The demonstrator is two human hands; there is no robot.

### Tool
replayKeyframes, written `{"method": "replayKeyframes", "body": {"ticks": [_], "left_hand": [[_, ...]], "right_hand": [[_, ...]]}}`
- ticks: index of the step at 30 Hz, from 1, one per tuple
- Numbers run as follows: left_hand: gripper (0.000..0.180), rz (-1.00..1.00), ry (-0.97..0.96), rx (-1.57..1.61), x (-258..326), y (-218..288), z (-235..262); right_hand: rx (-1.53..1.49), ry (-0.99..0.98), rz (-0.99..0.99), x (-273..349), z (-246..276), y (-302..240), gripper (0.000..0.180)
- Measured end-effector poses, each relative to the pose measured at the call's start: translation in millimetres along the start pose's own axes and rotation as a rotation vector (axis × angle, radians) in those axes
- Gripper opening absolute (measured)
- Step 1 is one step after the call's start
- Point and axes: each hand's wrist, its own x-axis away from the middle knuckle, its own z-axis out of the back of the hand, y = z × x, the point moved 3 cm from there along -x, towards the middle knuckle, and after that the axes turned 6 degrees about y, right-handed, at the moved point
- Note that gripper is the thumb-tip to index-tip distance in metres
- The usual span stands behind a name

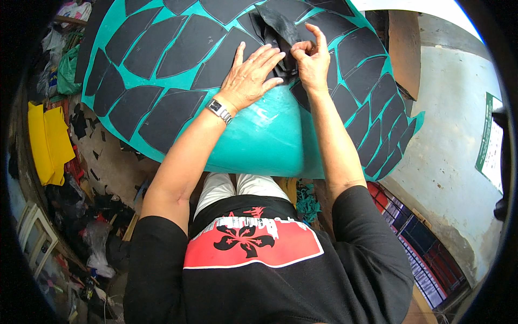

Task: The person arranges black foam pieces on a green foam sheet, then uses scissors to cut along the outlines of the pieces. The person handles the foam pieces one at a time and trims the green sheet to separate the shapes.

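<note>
A large rounded teal form (pixel 259 143) lies in front of me, covered with black leaf-shaped patches (pixel 191 46) that leave teal gaps between them. Its smooth near side is bare teal. My left hand (pixel 251 78) rests on it with fingers spread, over the patches and the edge of the bare area. Just to the right, my right hand (pixel 314 62) pinches thumb and forefinger together at the edge of a crumpled, folded black sheet (pixel 275 24), its other fingers raised. Part of that sheet's lower end sits between my two hands.
At the left, yellow sheets (pixel 49 143) lie among bags and scraps, with a green plastic bag (pixel 68 70) farther back. A pale wall (pixel 448 135) and a brown board (pixel 404 54) stand at the right. Below them is a barred grille (pixel 421 243). Teal scraps (pixel 307 205) lie under the form.
</note>
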Motion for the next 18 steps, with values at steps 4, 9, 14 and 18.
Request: {"method": "replayKeyframes", "body": {"ticks": [4, 9, 14, 18], "left_hand": [[0.057, 0.017, 0.007, -0.03, 1.6, -3.2, -5.8], [0.054, 0.015, 0.05, -0.029, 0.2, -4.7, -10.8], [0.047, 0.108, -0.041, 0.039, -9.6, -3.4, 1.1], [0.044, 0.103, 0.329, 0.322, 0.0, -2.3, 50.9]], "right_hand": [[0.183, 0.231, 0.369, -10.0, 20.9, -30.2, 0.057], [0.304, 0.455, 0.697, -32.3, 91.6, -112.1, 0.058], [0.575, 0.335, 0.749, 7.1, 116.3, -185.6, 0.05], [0.819, -0.175, 0.595, 69.0, 80.4, -197.4, 0.051]]}}
